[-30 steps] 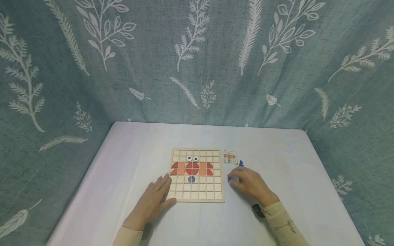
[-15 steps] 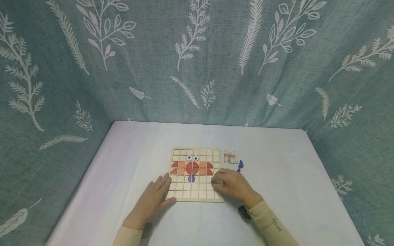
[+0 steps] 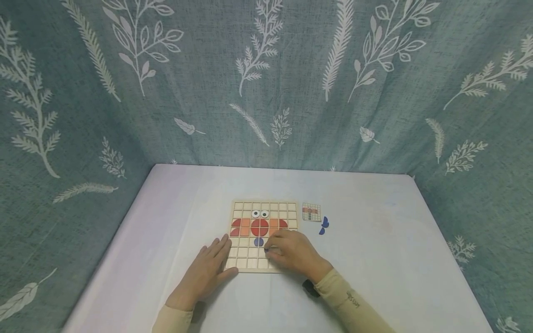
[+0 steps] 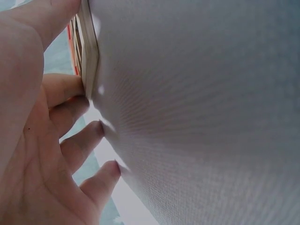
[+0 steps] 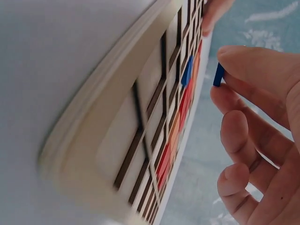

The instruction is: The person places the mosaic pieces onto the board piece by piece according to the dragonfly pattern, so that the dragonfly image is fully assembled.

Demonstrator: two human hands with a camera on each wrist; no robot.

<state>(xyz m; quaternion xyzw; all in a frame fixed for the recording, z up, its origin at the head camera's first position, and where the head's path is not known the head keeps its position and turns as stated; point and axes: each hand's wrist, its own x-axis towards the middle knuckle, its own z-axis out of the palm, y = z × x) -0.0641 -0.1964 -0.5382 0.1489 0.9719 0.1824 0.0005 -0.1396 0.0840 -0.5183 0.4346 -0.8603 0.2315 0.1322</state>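
A wooden grid board lies on the table with red, orange and blue tiles and two round eye pieces set in its cells. My left hand rests at the board's left edge with fingers spread; in the left wrist view its fingertips touch the tabletop beside the board. My right hand is over the board's right half. Between thumb and index finger it pinches a small blue tile, held above the board, just right of the blue tiles below the red circle.
A small pattern card lies right of the board. Several loose blue tiles lie below the card. The white table ends at a patterned teal curtain behind and at both sides.
My right hand has picked up a blue tile from the table and carried it left over the board. My left hand has stayed at the board's edge.
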